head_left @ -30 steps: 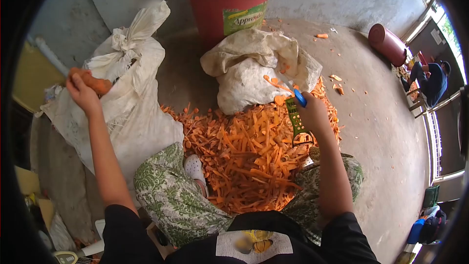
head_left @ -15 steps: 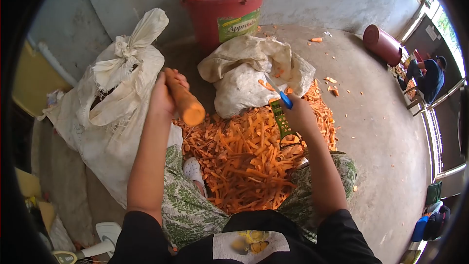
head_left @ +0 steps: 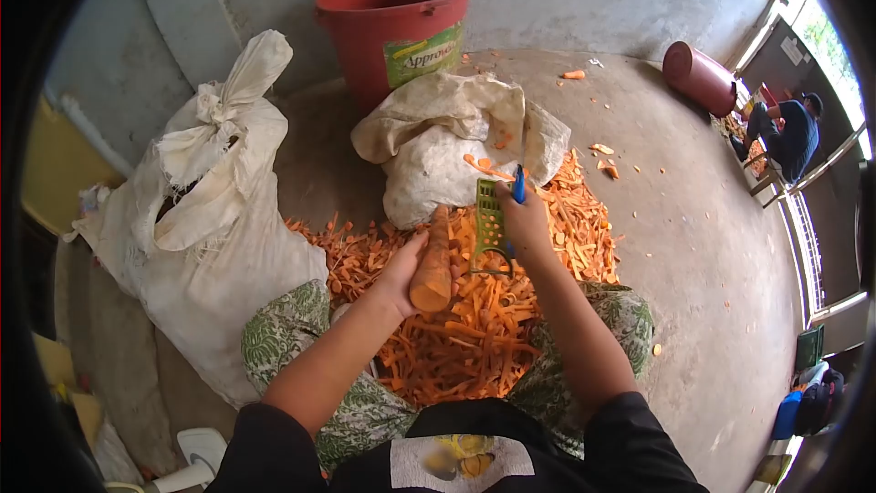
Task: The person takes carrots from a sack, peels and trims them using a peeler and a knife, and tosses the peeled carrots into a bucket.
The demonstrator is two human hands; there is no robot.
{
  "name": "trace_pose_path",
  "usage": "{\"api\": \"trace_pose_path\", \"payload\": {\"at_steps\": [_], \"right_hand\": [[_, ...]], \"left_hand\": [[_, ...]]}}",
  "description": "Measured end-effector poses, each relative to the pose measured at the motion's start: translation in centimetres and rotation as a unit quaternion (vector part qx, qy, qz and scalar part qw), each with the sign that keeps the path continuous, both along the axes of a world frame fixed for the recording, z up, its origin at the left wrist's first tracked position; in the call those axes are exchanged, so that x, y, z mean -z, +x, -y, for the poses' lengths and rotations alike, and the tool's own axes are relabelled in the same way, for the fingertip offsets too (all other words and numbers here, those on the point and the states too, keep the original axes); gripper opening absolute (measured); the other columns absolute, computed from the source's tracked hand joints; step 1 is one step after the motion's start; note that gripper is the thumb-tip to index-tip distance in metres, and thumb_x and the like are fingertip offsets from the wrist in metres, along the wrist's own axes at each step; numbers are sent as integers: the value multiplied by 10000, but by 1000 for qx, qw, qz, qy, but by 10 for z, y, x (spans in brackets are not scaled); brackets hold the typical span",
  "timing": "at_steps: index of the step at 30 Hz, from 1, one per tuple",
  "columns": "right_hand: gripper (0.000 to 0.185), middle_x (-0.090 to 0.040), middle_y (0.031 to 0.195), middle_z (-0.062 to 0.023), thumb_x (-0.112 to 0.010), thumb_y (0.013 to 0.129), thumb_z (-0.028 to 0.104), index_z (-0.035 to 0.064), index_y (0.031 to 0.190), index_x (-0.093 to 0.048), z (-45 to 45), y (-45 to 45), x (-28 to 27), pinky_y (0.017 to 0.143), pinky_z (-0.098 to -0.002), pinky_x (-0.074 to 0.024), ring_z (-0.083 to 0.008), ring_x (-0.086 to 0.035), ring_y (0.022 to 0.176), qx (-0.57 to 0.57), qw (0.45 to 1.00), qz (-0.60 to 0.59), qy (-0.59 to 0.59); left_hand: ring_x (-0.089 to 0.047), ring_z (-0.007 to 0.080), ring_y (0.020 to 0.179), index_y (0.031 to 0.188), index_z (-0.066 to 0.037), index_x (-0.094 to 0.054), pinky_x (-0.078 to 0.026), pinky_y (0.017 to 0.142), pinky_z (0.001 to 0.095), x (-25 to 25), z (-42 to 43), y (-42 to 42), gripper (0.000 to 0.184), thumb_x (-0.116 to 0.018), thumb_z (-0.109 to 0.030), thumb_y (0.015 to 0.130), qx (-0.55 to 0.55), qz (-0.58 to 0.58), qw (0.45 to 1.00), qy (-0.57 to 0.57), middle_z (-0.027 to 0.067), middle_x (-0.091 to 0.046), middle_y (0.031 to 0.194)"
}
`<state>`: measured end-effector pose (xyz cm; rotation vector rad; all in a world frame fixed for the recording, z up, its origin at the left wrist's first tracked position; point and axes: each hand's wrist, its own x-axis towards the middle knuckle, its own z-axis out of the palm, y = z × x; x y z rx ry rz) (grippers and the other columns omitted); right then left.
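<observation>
My left hand (head_left: 400,276) is closed around a large carrot (head_left: 432,265), held upright with its cut end toward me. Just to the right, my right hand (head_left: 525,224) grips a green peeler (head_left: 490,224) with holes in its blade, along with a blue-handled knife (head_left: 519,184). The carrot and the green tool are close but apart. Beneath both hands lies a heap of orange carrot peelings (head_left: 470,347), between my knees. A crumpled white sack (head_left: 429,173) rests at the far side of the heap.
A tied white sack (head_left: 214,210) stands at the left. Behind the crumpled sack is a red bucket (head_left: 360,46). Carrot scraps dot the floor (head_left: 712,246). At the far right, a person (head_left: 797,137) sits near a tipped dark red bin (head_left: 701,78).
My left hand has brought the carrot from the left sack over the heap, beside the green peeler. My right hand has shifted left and turned slightly. The view has moved slightly.
</observation>
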<state>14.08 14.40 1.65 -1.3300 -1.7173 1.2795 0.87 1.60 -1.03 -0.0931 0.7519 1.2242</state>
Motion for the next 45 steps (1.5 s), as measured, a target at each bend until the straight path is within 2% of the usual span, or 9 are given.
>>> {"api": "trace_pose_path", "payload": {"at_steps": [2, 7, 9, 10, 13, 29, 32, 37, 45], "right_hand": [[325, -492, 569, 9, -513, 871, 302, 24, 706, -546, -1, -10, 24, 468, -280, -363, -95, -413, 471, 57, 975, -159, -146], [312, -514, 574, -16, -498, 878, 287, 25, 713, -537, 27, -19, 4, 462, -262, -383, -105, -473, 475, 68, 952, -200, -221], [261, -518, 583, -3, -528, 872, 245, 42, 706, -529, 32, -23, 5, 468, -254, -405, -95, -491, 481, 50, 957, -209, -193], [281, -472, 554, 20, -527, 874, 245, 50, 672, -510, 39, -21, -10, 442, -253, -351, -79, -428, 460, 63, 976, -133, -161], [299, -435, 536, 35, -529, 874, 248, 55, 648, -495, 39, -22, -2, 433, -252, -313, -68, -382, 456, 55, 980, -134, -137], [314, -467, 523, -16, -476, 897, 245, 7, 693, -491, 45, -21, -7, 450, -286, -355, -90, -429, 462, 35, 995, -85, -48], [319, -466, 517, -50, -485, 892, 253, 2, 695, -487, 44, -20, 1, 452, -306, -348, -131, -433, 455, 50, 998, -48, 3], [241, -490, 557, -164, -529, 854, 218, 13, 737, -479, 36, -18, 7, 495, -389, -369, -326, -471, 502, 99, 984, 54, 141], [165, -540, 636, -187, -542, 824, 176, 26, 773, -495, -20, 3, 22, 537, -441, -389, -376, -528, 600, 211, 943, 109, 234]], "left_hand": [[-565, 198, 649, 1044, -49, -468, -507, 531, 363, -15, 0, 11, 359, -298, -344, 931, -11, -22, 1000, -7, 82, -532, 776], [-593, 199, 668, 1058, -64, -476, -524, 548, 351, -16, -7, 20, 345, -314, -341, 930, 7, -59, 998, 9, 80, -573, 811], [-603, 195, 680, 1059, -67, -479, -529, 560, 341, -13, -9, 23, 337, -326, -337, 929, -2, -64, 998, -1, 77, -586, 829], [-608, 186, 695, 1051, -66, -486, -531, 570, 331, -8, -10, 24, 328, -336, -330, 928, -11, -45, 999, -2, 72, -591, 838], [-613, 168, 710, 1037, -63, -500, -532, 590, 315, -5, -10, 24, 309, -352, -312, 927, -16, -21, 1000, 4, 63, -600, 850], [-623, 156, 701, 994, -48, -516, -543, 592, 299, -5, -7, 24, 265, -363, -252, 921, 21, -21, 999, 22, 64, -609, 843], [-618, 157, 677, 986, -45, -515, -538, 580, 295, -3, -7, 25, 263, -366, -251, 920, 18, -23, 1000, 6, 62, -605, 831], [-603, 164, 682, 984, -51, -512, -525, 574, 315, 4, -1, 29, 277, -351, -269, 925, 62, -62, 996, -35, 55, -585, 791], [-566, 166, 639, 1030, -41, -470, -508, 545, 327, -29, 13, 34, 367, -332, -367, 934, 141, -136, 977, -80, 82, -551, 832]]}}
